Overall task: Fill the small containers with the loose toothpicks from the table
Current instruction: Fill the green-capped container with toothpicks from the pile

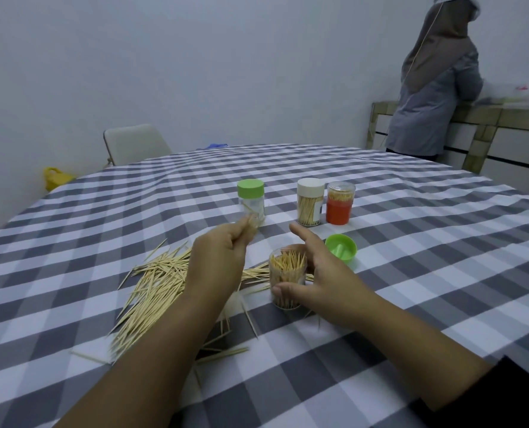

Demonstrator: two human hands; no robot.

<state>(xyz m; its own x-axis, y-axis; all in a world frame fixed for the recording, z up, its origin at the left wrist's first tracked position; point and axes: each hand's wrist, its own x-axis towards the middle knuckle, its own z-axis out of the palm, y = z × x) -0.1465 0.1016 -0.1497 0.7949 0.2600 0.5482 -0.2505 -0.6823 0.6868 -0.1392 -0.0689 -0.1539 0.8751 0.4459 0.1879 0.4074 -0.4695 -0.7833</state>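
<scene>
A clear open container (287, 278), nearly full of toothpicks, stands on the checked tablecloth (411, 273). My right hand (321, 273) holds it, thumb on the near side and fingers round the far side, index finger stretched out. My left hand (223, 257) hovers to its left and pinches a small bunch of toothpicks (252, 228) between thumb and fingers. A loose pile of toothpicks (155, 285) lies under and left of my left forearm.
A green lid (341, 248) lies upside down right of the open container. Farther back stand a green-lidded jar (251, 202), a white-lidded jar of toothpicks (310, 201) and a red-bottomed jar (339, 203). A chair (133, 143) and a standing person (436, 88) are beyond the table.
</scene>
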